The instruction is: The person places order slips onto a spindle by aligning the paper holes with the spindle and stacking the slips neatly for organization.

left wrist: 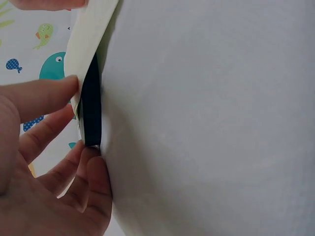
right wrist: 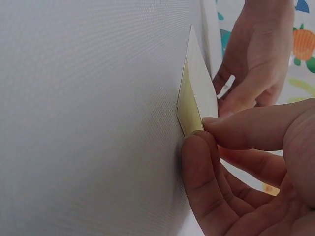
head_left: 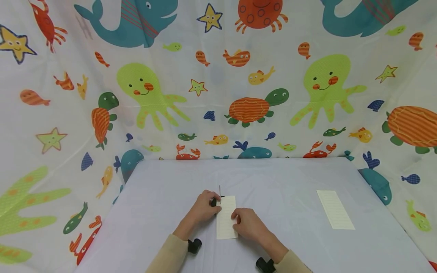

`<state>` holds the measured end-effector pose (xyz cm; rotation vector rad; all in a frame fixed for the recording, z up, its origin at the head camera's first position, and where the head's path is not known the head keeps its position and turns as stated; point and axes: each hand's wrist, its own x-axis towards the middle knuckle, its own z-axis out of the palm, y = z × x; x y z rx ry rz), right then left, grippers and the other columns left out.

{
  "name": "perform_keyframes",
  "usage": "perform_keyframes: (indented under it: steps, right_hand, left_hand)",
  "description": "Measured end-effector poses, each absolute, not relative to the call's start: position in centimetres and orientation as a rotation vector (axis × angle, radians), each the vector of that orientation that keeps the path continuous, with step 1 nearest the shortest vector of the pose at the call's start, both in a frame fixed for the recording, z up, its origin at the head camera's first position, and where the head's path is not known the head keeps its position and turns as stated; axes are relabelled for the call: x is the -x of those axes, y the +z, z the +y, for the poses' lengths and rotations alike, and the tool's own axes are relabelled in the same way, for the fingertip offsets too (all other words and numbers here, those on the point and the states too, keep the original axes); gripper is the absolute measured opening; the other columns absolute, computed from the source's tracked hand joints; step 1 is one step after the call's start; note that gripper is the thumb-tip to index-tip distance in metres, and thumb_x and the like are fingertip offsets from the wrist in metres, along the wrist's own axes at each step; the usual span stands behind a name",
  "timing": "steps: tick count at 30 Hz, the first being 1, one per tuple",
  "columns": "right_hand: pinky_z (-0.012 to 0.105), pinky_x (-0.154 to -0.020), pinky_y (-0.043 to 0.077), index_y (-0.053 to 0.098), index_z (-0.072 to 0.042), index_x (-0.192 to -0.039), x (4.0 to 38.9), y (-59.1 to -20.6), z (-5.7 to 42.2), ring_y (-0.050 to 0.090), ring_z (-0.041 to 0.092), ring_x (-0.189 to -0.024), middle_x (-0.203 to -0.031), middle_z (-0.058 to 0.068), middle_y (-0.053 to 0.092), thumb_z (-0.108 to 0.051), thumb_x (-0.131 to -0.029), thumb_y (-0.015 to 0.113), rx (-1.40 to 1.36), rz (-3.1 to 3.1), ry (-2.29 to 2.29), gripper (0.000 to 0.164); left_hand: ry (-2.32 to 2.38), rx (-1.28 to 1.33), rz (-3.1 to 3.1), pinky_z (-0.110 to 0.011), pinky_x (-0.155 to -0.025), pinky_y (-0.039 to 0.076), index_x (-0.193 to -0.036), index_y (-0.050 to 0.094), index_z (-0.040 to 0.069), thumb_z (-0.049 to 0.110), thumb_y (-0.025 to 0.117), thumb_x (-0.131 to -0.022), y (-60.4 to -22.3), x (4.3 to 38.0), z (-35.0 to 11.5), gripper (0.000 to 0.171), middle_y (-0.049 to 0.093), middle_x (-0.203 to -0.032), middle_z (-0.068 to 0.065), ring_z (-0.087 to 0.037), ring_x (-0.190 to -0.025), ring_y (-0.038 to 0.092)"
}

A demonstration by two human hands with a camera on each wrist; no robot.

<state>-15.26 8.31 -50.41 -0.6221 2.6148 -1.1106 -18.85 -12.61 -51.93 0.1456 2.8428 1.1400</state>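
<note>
A cream, faintly lined sheet of paper (head_left: 226, 222) lies in front of me between both hands. My left hand (head_left: 203, 207) pinches its left side, thumb on top in the left wrist view. Beneath the paper there, a flat dark blue-black piece (left wrist: 92, 110) shows, its lower end at my left fingertips. A thin dark upright line (head_left: 220, 191) stands at the paper's upper left corner; the rest of the dark piece is hidden. My right hand (head_left: 250, 225) pinches the right edge between thumb and forefinger, and that edge is lifted, showing its yellowish underside (right wrist: 189, 108).
A second cream lined sheet (head_left: 336, 210) lies flat on the white-covered table (head_left: 290, 182) to the right. Behind and beside the table hangs a white curtain (head_left: 218, 106) printed with sea animals. Black wrist mounts (head_left: 195, 246) sit at both sleeves.
</note>
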Motion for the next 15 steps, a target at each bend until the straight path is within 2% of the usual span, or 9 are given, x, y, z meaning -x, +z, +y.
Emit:
perform_keyframes:
  steps: [8,15]
  right_hand:
    - [0.027,-0.057,0.041,0.068,-0.002,-0.099,15.0,-49.9,9.2,0.048,0.012,-0.065,-0.074,-0.002,0.054,0.003,-0.083,0.068,0.719,2.603,-1.069,0.017]
    - [0.028,-0.059,0.042,0.069,-0.002,-0.101,14.9,-49.0,10.6,0.048,0.013,-0.067,-0.076,-0.002,0.054,0.002,-0.087,0.068,0.744,2.594,-1.033,0.014]
  left_hand:
    - [1.116,-0.192,2.869,-0.048,-0.091,0.047,-0.104,0.066,0.013,0.015,0.077,-0.086,-51.7,18.6,-12.5,0.02,0.057,-0.119,-0.009,-0.025,-0.1,0.053]
    - [1.114,-0.174,2.857,-0.05,-0.093,0.047,-0.105,0.066,0.014,0.016,0.076,-0.089,-51.5,18.5,-12.4,0.019,0.057,-0.122,-0.01,-0.027,-0.103,0.052]
